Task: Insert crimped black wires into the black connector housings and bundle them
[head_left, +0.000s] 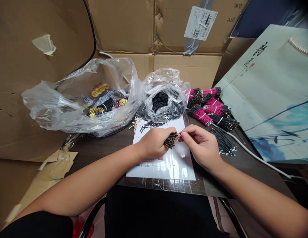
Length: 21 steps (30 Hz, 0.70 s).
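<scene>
The left hand (154, 143) clenches a bundle of gold-tipped black wires (171, 140) above a white printed sheet (180, 165), and the right hand (200, 147) pinches at the bundle's tips. A loose black wire bunch (223, 142) lies just right, with the table's near edge (168, 188) just below the sheet.

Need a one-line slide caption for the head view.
Left hand grips gold-tipped black wires; right hand pinches at them over white paper.

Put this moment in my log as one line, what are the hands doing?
left hand: holds black gold-tipped wire bundle | right hand: at bundle's end | nearby: pink wire bundles
</scene>
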{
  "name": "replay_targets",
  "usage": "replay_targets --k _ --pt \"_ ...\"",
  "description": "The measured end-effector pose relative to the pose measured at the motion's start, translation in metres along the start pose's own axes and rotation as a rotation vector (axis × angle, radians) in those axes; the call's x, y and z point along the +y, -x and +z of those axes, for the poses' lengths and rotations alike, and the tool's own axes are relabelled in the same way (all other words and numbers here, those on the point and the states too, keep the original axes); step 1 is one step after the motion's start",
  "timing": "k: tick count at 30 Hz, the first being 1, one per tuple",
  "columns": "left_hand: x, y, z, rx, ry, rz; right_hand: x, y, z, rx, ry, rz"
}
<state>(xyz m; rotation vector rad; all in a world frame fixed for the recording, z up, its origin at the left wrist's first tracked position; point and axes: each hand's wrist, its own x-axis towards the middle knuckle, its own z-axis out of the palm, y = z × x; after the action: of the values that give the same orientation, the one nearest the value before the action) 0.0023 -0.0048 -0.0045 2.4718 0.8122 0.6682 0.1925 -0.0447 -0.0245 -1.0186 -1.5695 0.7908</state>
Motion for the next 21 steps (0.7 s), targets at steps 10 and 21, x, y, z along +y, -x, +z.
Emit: replay_targets --k 10,21 --pt "0.008 -0.004 0.002 -0.016 -0.424 -0.304 -0.013 0.012 0.004 0.080 0.060 -0.103" --pt "0.009 -0.006 0.004 -0.053 -0.484 -0.352 -0.012 0.013 0.010 0.025 0.059 -0.048"
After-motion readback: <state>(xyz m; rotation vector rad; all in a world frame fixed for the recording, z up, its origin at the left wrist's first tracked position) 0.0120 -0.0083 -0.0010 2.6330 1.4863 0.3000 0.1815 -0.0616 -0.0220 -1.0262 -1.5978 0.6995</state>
